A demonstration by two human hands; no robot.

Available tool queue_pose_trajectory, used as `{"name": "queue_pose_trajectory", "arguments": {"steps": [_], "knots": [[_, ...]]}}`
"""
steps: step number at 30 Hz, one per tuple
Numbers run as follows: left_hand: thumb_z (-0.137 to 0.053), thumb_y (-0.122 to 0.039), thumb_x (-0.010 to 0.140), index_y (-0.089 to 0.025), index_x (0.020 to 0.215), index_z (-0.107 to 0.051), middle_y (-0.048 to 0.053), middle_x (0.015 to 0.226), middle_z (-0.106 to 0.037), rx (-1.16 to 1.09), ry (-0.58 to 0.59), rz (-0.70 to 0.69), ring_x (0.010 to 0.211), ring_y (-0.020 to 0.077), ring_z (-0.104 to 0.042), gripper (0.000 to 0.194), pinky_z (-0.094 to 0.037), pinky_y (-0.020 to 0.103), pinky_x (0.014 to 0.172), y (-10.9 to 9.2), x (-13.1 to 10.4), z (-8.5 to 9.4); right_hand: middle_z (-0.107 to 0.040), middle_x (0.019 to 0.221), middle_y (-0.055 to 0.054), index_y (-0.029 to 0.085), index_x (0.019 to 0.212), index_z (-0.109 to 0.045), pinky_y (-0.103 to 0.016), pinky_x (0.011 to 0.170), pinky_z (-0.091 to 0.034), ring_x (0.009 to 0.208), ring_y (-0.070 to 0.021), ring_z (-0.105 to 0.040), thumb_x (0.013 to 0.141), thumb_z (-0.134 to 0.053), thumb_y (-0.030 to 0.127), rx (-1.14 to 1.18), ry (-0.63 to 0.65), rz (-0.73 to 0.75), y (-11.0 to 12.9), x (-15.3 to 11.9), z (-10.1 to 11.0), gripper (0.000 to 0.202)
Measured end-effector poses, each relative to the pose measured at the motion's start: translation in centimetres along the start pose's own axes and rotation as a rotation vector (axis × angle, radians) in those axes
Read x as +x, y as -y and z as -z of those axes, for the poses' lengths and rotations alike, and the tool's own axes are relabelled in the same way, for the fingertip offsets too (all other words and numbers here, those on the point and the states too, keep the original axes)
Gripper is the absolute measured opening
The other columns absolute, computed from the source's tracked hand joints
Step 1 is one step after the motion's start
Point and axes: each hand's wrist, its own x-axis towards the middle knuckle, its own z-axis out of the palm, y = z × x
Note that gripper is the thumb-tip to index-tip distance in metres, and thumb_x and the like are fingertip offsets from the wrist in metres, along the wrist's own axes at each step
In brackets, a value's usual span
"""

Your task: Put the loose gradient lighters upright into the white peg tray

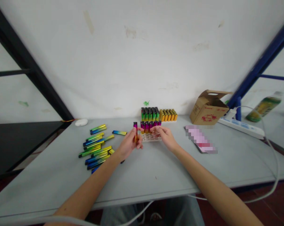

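Observation:
My left hand [130, 142] is closed on an upright purple-and-orange lighter [135, 127] just left of a clear, holed tray [152, 138]. Purple lighters [147, 126] stand in a row at the tray's back. My right hand [164, 135] reaches over the tray's right part, thumb and fingers drawn together by the purple row; whatever they hold, if anything, is too small to tell. Behind stand a block of green lighters [150, 115] with black tops and a block of yellow ones [168, 115]. Several green, blue and yellow lighters [97, 146] lie loose on the left.
The grey table [151, 175] meets a white wall. At the right are a blurred pink phone-like item [200, 139], an open cardboard box [209, 110], a power strip [243, 126] and a bottle [264, 106]. A white case [81, 122] lies back left.

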Motion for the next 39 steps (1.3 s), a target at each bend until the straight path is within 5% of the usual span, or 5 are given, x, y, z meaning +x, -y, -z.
{"name": "queue_pose_trajectory", "arguments": {"steps": [8, 16, 23, 29, 39], "knots": [[-0.054, -0.04, 0.085, -0.021, 0.115, -0.057, 0.005, 0.082, -0.062, -0.052, 0.006, 0.039, 0.065, 0.0142, -0.057, 0.035, -0.044, 0.031, 0.06, -1.1, -0.4, 0.1, -0.066, 0.066, -0.004, 0.019, 0.068, -0.066, -0.028, 0.054, -0.043, 0.056, -0.0149, -0.056, 0.072, -0.057, 0.066, 0.036, -0.161, 0.048, -0.1, 1.0, 1.7, 0.048], [-0.043, -0.044, 0.084, -0.014, 0.087, -0.065, 0.0, 0.058, -0.048, -0.177, -0.044, 0.157, 0.041, 0.0077, -0.03, 0.037, -0.025, 0.023, 0.041, -1.8, -0.1, 0.9, -0.068, 0.086, -0.011, 0.016, 0.087, -0.065, -0.031, 0.063, -0.046, 0.074, -0.0196, -0.06, 0.083, -0.028, 0.073, -0.143, -0.361, 0.036, -2.0, 2.5, 4.2, 0.068], [-0.037, -0.051, 0.087, -0.013, 0.063, -0.058, -0.001, 0.044, -0.04, -0.249, 0.012, 0.173, 0.041, 0.0091, -0.035, 0.049, -0.029, 0.021, 0.041, -1.8, -0.3, 1.0, -0.067, 0.103, -0.015, 0.015, 0.098, -0.061, -0.04, 0.096, -0.038, 0.101, -0.0247, -0.057, 0.096, -0.019, 0.054, -0.858, -0.117, 0.264, -4.1, 2.2, 4.1, 0.057], [-0.034, -0.051, 0.089, -0.015, 0.062, -0.052, -0.002, 0.049, -0.04, -0.258, -0.008, 0.185, 0.043, 0.0106, -0.042, 0.048, -0.028, 0.019, 0.037, -1.5, -0.3, 0.8, -0.066, 0.104, -0.014, 0.016, 0.1, -0.059, -0.037, 0.094, -0.04, 0.099, -0.0234, -0.058, 0.098, -0.016, 0.047, -0.932, -0.092, 0.233, -4.5, 2.4, 4.2, 0.053], [-0.032, -0.059, 0.088, -0.015, 0.065, -0.052, -0.004, 0.043, -0.037, -0.154, -0.039, 0.162, 0.034, 0.0064, -0.029, 0.054, -0.021, 0.017, 0.035, -0.8, 0.2, 1.2, -0.066, 0.107, -0.015, 0.015, 0.104, -0.059, -0.036, 0.096, -0.039, 0.104, -0.0231, -0.057, 0.099, -0.018, 0.045, -0.972, -0.087, 0.223, -4.4, 2.1, 4.1, 0.052]]}}
